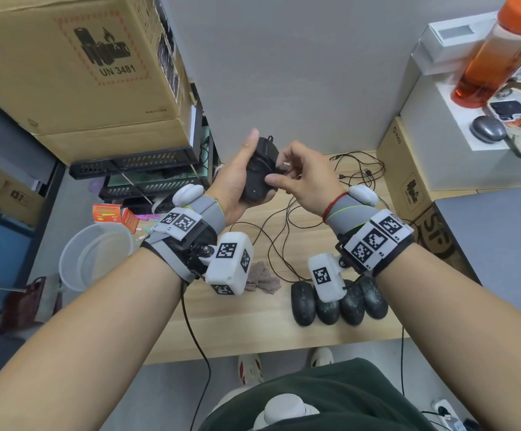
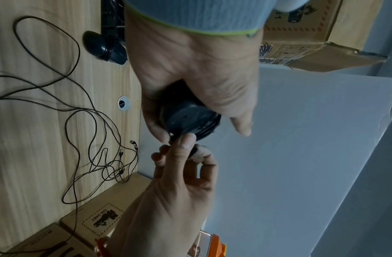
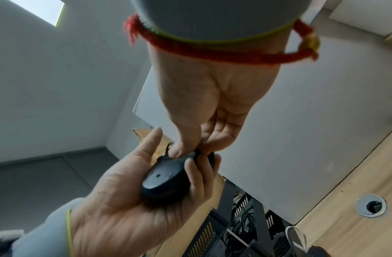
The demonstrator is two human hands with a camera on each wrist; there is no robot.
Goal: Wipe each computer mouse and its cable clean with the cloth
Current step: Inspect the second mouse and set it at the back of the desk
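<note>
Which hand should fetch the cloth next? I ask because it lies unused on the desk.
Probably the right. The left hand cradles the black mouse, while the right hand only pinches its wrapped cable and could let go. The cloth lies between both forearms.

Cardboard box [image 1: 75, 66] marked UN 3481 atop a black rack [image 1: 134, 164], far left. Clear plastic bowl [image 1: 94, 259] below it. Orange bottle [image 1: 498, 54] and closed laptop [image 1: 501, 244] at right.

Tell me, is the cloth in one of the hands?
No, the cloth lies on the table, while the left hand grips a mouse.
</note>
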